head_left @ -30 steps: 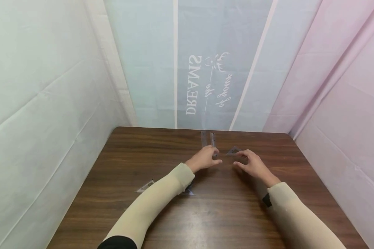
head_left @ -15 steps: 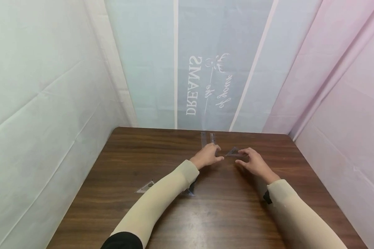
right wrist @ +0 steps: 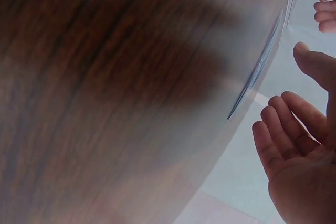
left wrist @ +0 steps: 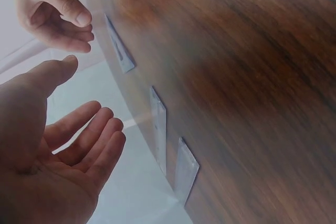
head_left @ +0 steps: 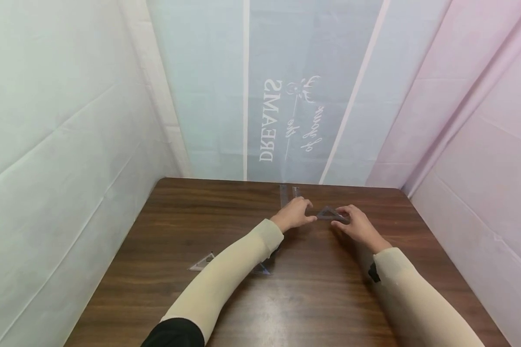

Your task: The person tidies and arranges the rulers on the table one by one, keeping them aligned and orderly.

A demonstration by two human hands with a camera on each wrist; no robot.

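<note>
A small clear triangle set square (head_left: pixel 327 213) lies flat on the dark wooden table (head_left: pixel 226 212) toward its far edge, between my two hands. My left hand (head_left: pixel 309 212) hovers just left of it, fingers relaxed and holding nothing; the left wrist view shows its palm bare (left wrist: pixel 89 95). My right hand (head_left: pixel 337 217) is at the triangle's right corner, fingertips at its edge. In the right wrist view this hand (right wrist: pixel 286 85) is spread with nothing in it, and the triangle's edge (right wrist: pixel 260 72) lies just beyond its fingers. The triangle (left wrist: pixel 119 51) also shows beside my right hand (left wrist: pixel 52 14).
Two clear straight rulers (head_left: pixel 283 193) (head_left: pixel 296 191) lie side by side at the far edge behind my left hand. Another clear triangle (head_left: pixel 201 261) lies at the near left, and one more (head_left: pixel 260 269) pokes out from under my left forearm. Fabric walls enclose the table.
Both hands have moved forward and closer together around the small triangle. My right hand's fingertips have come up to its right corner. The triangle itself has stayed put.
</note>
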